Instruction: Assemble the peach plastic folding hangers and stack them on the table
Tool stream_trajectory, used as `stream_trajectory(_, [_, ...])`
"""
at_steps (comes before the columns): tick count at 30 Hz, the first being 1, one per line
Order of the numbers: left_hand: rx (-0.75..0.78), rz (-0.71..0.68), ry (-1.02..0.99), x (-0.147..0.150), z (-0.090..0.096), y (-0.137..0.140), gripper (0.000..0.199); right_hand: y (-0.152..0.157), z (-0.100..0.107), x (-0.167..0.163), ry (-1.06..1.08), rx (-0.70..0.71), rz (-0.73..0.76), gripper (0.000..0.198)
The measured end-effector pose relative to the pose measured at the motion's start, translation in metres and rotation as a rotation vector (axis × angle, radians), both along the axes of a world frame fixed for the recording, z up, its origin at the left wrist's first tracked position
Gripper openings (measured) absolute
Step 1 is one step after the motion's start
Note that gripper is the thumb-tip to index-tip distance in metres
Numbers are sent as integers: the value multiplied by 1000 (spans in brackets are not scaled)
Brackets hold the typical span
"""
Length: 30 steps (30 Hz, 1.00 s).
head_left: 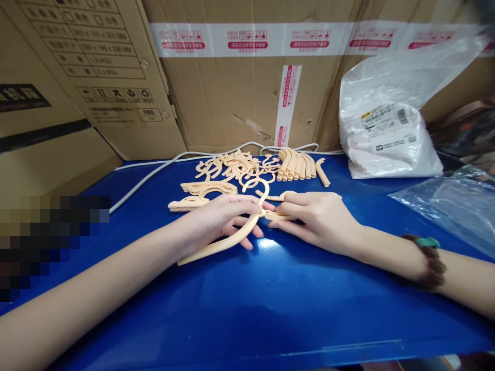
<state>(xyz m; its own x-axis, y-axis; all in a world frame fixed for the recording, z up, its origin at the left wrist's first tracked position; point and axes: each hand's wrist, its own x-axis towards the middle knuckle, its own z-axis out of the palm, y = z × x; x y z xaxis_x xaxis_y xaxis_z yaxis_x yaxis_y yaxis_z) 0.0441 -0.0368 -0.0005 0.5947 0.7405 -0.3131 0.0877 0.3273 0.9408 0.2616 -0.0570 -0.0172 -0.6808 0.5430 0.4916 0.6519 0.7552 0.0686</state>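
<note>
My left hand (pixel 216 219) is closed on a cream plastic clothes hanger part, with its long curved arm (pixel 224 243) slanting down to the left. A hook (pixel 266 189) rises from the joint at my left fingertips. My right hand (pixel 328 219) grips another cream hanger arm (pixel 282 216), mostly covered by the fingers. Its inner end meets the hook's base; whether they are locked together I cannot tell. Just behind the right hand lies a cream hanger piece (pixel 268 197). Flat hanger pieces (pixel 209 187) are stacked beyond the left hand.
Loose cream hooks (pixel 237 167) lie heaped at the back, beside a row of curved hanger arms (pixel 297 165). A white cable (pixel 150 164) runs along the rear of the blue table (pixel 270 309). Cardboard boxes (pixel 228 98) wall the back; a white plastic bag (pixel 390 134) stands right.
</note>
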Motion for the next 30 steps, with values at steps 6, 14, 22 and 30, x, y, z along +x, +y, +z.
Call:
stream_trajectory(6, [8,-60,3,-3,3,-1,23,0,1,1,-8,13,40,35])
stream_trajectory(14, [-11,-76,-16,-4,1,0,20,0,1,1,-31,20,56,40])
stream_trajectory(22, [36,-44,12,-2,2,0,17,-1,1,0,-64,33,48,42])
stream_trajectory(30, [97,-10,72,0,0,-2,21,-1,-1,1,-62,-35,27,46])
